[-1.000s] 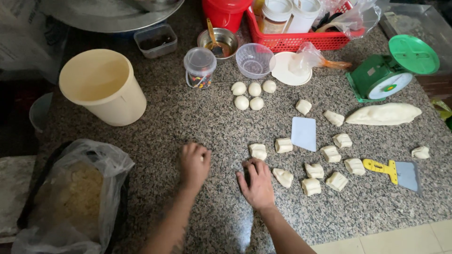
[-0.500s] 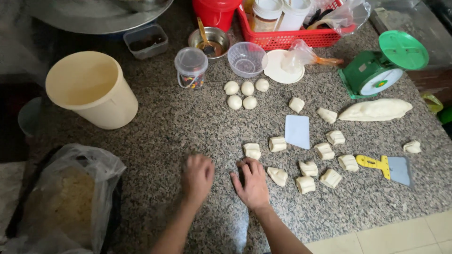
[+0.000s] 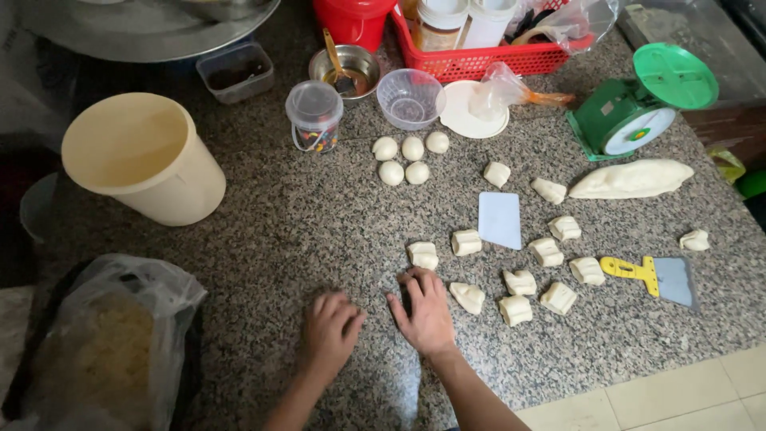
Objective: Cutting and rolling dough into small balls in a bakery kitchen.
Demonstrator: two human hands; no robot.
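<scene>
My left hand [image 3: 331,327] lies palm down on the speckled granite counter [image 3: 263,231], fingers slightly curled. My right hand [image 3: 423,307] rests palm down beside it, fingertips just short of a cut dough piece [image 3: 423,255]. Anything under either palm is hidden. Several more cut dough pieces [image 3: 519,281] lie to the right, around a white plastic scraper [image 3: 500,219]. Several rolled dough balls [image 3: 403,160] sit farther back. A long dough lump [image 3: 630,179] lies at the right.
A cream bucket [image 3: 144,160] stands at the left and a plastic bag [image 3: 96,351] at the near left. At the back are a lidded cup [image 3: 315,116], clear bowl [image 3: 410,97], metal bowl [image 3: 345,68] and red basket [image 3: 479,56]. A green scale [image 3: 638,112] and yellow-handled scraper [image 3: 654,275] are right.
My left hand has slid back toward the near edge of the counter. My right hand has stayed about where it was. The dough pieces have not moved.
</scene>
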